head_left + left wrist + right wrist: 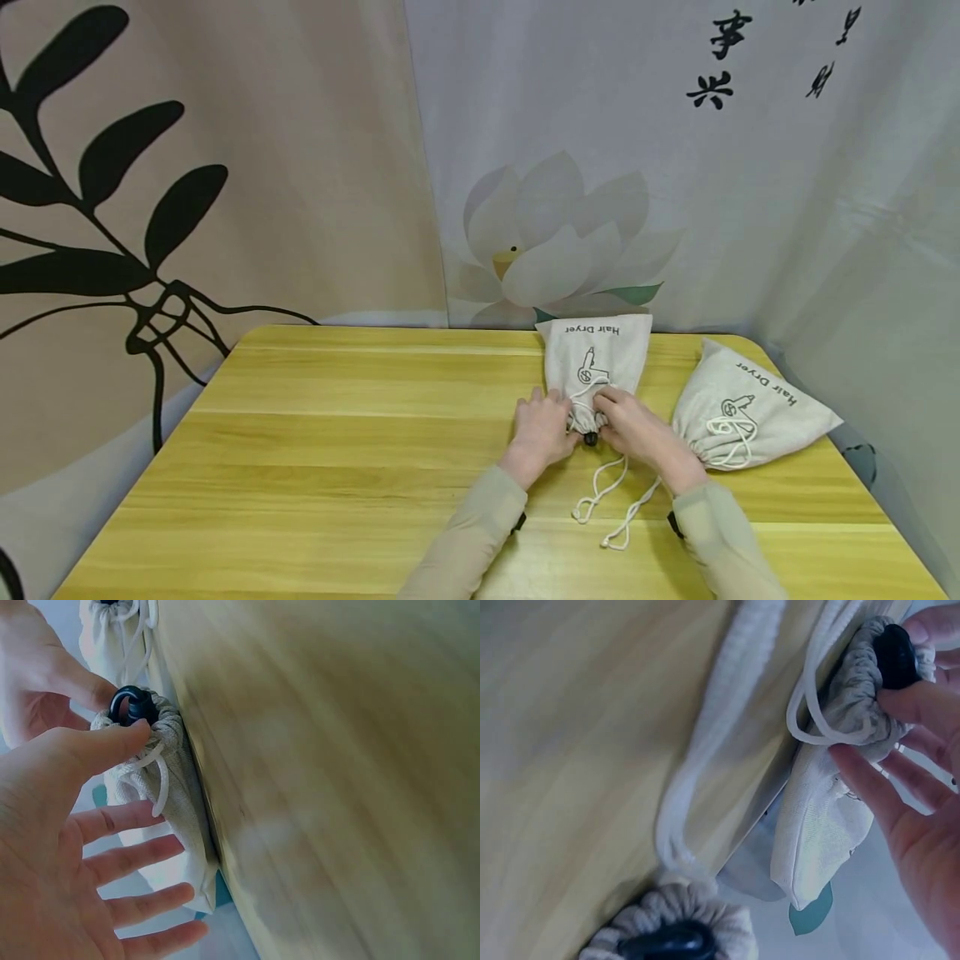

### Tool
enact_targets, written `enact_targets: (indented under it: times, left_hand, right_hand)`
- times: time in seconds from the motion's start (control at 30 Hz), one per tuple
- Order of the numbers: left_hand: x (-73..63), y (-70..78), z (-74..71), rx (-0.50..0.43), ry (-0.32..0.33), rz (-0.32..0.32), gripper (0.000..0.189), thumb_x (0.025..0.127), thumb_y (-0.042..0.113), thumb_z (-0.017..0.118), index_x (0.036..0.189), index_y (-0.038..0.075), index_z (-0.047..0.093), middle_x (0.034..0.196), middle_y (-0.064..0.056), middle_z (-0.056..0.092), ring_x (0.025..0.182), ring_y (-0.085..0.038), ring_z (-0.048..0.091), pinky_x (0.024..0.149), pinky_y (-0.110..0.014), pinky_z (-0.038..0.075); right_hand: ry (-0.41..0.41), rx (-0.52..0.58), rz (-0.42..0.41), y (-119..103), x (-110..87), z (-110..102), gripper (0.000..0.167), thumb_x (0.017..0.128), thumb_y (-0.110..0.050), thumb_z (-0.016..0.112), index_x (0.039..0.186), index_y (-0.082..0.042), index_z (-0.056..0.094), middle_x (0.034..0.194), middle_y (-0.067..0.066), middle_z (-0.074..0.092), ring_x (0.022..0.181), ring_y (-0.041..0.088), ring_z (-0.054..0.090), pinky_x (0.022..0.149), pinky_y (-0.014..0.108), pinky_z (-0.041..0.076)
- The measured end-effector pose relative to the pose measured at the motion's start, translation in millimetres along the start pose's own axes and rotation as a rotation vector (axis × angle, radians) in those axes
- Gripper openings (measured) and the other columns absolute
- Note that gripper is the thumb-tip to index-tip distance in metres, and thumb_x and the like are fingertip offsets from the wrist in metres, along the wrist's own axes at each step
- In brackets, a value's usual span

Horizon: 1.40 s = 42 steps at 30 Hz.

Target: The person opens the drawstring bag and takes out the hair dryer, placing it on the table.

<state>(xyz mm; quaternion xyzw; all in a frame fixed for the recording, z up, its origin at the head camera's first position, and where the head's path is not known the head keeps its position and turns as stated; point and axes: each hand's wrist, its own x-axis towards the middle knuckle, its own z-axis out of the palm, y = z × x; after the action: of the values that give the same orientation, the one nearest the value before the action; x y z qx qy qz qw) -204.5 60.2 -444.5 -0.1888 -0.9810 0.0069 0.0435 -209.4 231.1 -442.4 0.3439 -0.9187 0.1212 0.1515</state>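
A pale cloth drawstring bag (600,346) printed "Hair Dryer" lies near the table's far edge, its gathered mouth toward me. Black plug-like ends (135,705) poke out of that mouth. On its left side my left hand (542,425) pinches the gathered cloth with thumb and index finger, the other fingers spread along the bag. My right hand (637,425) holds the mouth from the other side, thumb and index finger beside the black end (897,658). White cord loops (600,492) trail from the mouth onto the table.
A second drawstring bag (757,400), also printed "Hair Dryer", lies to the right by my right forearm, white cord on top. In the right wrist view a black end (667,941) shows in its mouth. A printed curtain (337,167) hangs behind the wooden table (337,467).
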Motion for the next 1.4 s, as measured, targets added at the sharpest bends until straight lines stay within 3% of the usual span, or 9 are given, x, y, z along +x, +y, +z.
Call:
enact_targets:
  times: [0.27,0.53,0.77,1.1,1.4]
  left_hand:
    - [-0.6,-11.5,1.7,-0.026,0.05,0.058,0.039,0.08,0.051,0.067,0.102,0.019,0.066,0.104,0.003,0.065,0.098,-0.017,0.059,0.077,-0.035,0.051]
    - [-1.1,-20.8,-0.5,-0.058,0.098,0.122,0.032,0.075,0.043,0.073,0.079,0.013,0.064,0.076,0.002,0.061,0.069,-0.015,0.061,0.059,-0.027,0.048]
    - [-1.1,-27.4,-0.3,-0.074,0.118,0.099,0.033,0.072,0.039,0.075,0.062,0.014,0.057,0.064,0.002,0.056,0.056,-0.014,0.054,0.048,-0.025,0.041]
    - [-2.8,-39.9,-2.7,-0.038,0.161,0.06,0.036,0.07,0.036,0.075,0.055,0.016,0.049,0.058,0.003,0.053,0.052,-0.014,0.054,0.045,-0.027,0.038]
    - [-5.5,-51.8,-0.8,-0.07,0.193,0.043,0.032,0.066,0.028,0.074,0.053,0.016,0.048,0.056,0.002,0.054,0.051,-0.016,0.055,0.044,-0.028,0.038]
  right_hand:
    - [0.033,0.035,-0.065,0.7,8.4,7.1,0.026,0.06,0.009,0.067,0.08,-0.005,0.056,0.087,0.007,0.06,0.074,0.018,0.056,0.066,0.031,0.051]
    - [0.017,0.07,-0.078,-1.5,14.5,12.3,0.026,0.063,0.009,0.068,0.083,-0.005,0.057,0.093,0.008,0.063,0.079,0.019,0.06,0.071,0.031,0.054]
    - [0.018,0.097,-0.082,-7.7,22.1,17.0,0.027,0.063,0.009,0.067,0.083,-0.005,0.057,0.097,0.009,0.064,0.084,0.021,0.063,0.077,0.033,0.055]
    - [0.074,0.113,-0.133,-17.4,35.8,23.9,0.028,0.061,0.011,0.067,0.082,-0.003,0.058,0.091,0.009,0.063,0.076,0.019,0.06,0.071,0.031,0.054]
    - [0.014,0.142,-0.11,-24.7,44.6,27.8,0.025,0.064,0.009,0.065,0.083,-0.005,0.057,0.097,0.009,0.064,0.082,0.02,0.062,0.076,0.031,0.055]
